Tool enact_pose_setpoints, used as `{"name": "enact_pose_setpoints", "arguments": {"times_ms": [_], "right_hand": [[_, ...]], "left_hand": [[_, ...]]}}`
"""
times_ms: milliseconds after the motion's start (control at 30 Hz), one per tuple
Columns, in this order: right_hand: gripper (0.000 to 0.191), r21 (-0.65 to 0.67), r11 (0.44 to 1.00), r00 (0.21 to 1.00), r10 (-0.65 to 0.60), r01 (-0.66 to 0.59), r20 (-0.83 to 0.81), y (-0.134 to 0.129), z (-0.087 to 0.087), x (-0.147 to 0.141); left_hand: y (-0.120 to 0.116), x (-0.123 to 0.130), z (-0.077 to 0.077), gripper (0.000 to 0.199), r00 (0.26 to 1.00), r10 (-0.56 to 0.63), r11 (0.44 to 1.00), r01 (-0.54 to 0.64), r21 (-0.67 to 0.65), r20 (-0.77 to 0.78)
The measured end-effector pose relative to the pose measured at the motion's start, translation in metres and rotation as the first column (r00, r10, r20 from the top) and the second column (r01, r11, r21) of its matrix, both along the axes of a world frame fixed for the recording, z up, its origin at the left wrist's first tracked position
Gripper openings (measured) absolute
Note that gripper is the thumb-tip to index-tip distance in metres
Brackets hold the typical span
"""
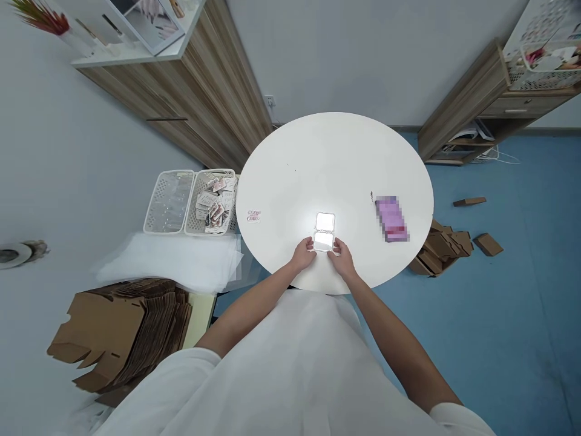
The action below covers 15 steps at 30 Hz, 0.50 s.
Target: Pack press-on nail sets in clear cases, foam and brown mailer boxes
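Note:
A small transparent plastic case lies opened out on the white table, its two halves one above the other and bright with reflected light. My left hand grips the left edge of the near half, fingers curled and thumb toward the bottom corner. On the opposite edge, my right hand holds the same half between thumb and fingers. To the left on the table is a small card with pink pieces. A purple packet-like thing, blurred out, lies to the right.
The oval white table stands before me. At its left are a basket of printed cards, a basket of transparent plastic pieces, white sheets and stacked flat cardboard boxes. Folded brown boxes lie on the floor at right.

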State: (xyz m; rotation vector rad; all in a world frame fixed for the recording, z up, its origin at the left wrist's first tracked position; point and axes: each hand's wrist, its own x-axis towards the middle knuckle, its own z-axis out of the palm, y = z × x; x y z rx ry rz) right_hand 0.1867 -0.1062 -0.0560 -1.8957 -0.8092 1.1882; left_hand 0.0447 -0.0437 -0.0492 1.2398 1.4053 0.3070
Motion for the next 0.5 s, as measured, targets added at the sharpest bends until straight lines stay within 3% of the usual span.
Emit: {"name": "enact_pose_setpoints", "arguments": {"times_ms": [167,300,367,500], "right_hand": [[0.052,0.025,0.994,0.994,-0.107,0.106,0.038,-0.002,0.007,-0.002],[0.039,0.148,0.962,0.954,-0.251,0.227,0.165,0.000,0.021,-0.018],[0.036,0.170,0.968,0.959,-0.214,0.183,0.186,0.010,0.027,-0.034],[0.034,0.117,0.990,0.978,0.052,-0.076,0.201,0.046,0.028,-0.075]], "left_hand": [[0.002,-0.010,0.002,0.056,0.997,-0.070,0.998,0.070,0.006,0.015],[0.012,-0.047,0.008,0.041,0.980,-0.196,0.976,0.197,0.089,-0.017],[0.025,-0.077,0.014,0.034,0.970,-0.228,0.955,0.240,0.172,-0.090],[0.069,-0.145,0.023,0.029,0.936,-0.171,0.904,0.273,0.330,-0.307]]}}
